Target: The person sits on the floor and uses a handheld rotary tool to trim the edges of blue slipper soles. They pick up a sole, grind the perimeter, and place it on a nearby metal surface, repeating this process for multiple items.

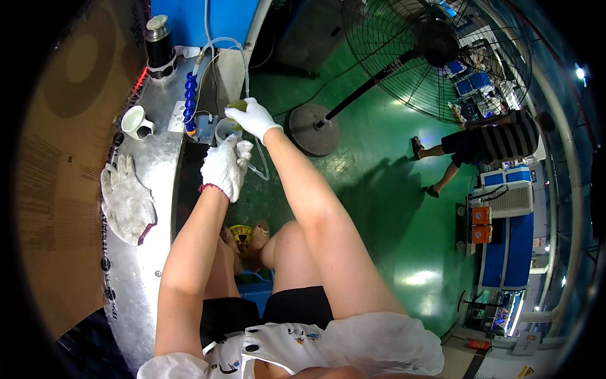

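Note:
My left hand (pixel 223 167), in a white knit glove with a red cuff, is closed with its fingers curled beside a translucent cup (pixel 225 128). Whatever it holds is hidden. Just above and to the right, my right hand (pixel 254 119), in a thin white glove, pinches a yellow-green piece (pixel 237 105) between thumb and fingers, over the cup's far rim. What the piece is made of does not show. A clear tube (pixel 247 69) loops down close behind the right hand. A blue jointed hose (pixel 190 101) stands left of the cup.
On the metal table (pixel 151 170) at left are a grey-white work glove (pixel 128 201), a white mug (pixel 136 122) and a black flask (pixel 160 49). Cardboard (pixel 69 170) walls the left side. A pedestal fan (pixel 435 50) stands at right; beyond, a person (pixel 499 140) walks.

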`<control>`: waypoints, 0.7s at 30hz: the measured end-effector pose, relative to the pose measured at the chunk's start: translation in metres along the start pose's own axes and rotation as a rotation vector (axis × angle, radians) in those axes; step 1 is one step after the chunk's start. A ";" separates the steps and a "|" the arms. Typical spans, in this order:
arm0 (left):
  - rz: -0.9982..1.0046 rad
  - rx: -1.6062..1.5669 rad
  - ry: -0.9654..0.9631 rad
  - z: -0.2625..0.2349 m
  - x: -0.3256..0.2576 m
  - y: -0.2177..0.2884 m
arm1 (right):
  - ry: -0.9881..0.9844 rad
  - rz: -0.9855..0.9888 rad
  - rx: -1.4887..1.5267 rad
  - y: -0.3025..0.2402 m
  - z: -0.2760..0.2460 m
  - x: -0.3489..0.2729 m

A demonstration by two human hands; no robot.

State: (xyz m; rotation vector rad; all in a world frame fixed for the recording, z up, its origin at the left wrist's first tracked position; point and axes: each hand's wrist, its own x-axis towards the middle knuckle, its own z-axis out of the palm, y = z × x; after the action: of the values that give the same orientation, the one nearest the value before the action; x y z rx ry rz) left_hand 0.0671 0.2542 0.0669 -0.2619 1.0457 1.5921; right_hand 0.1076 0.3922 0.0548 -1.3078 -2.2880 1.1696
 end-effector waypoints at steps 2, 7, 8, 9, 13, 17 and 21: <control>-0.005 0.043 -0.007 0.001 -0.005 0.003 | -0.009 0.005 0.125 0.006 -0.001 -0.003; 0.031 0.021 -0.024 0.021 -0.024 0.001 | 0.080 -0.064 0.053 0.012 -0.006 0.001; 0.035 0.007 -0.032 0.023 -0.025 0.002 | 0.062 -0.076 0.059 0.009 -0.008 0.002; 0.058 0.048 -0.013 0.019 -0.025 -0.002 | 0.027 -0.042 0.083 0.002 -0.010 -0.004; 0.075 0.084 -0.064 0.022 -0.050 -0.002 | 0.041 -0.011 0.089 0.008 -0.010 0.000; 0.120 0.162 -0.150 0.003 -0.061 -0.006 | 0.059 -0.029 0.123 -0.001 0.001 -0.002; 0.232 0.308 -0.247 0.001 -0.088 -0.017 | 0.044 0.008 0.334 0.032 -0.008 0.011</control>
State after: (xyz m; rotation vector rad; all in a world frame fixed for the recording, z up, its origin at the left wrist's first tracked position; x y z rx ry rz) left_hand 0.1104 0.1938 0.1178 0.2681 1.1376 1.5915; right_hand 0.1252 0.4136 0.0342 -1.2013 -1.9503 1.4350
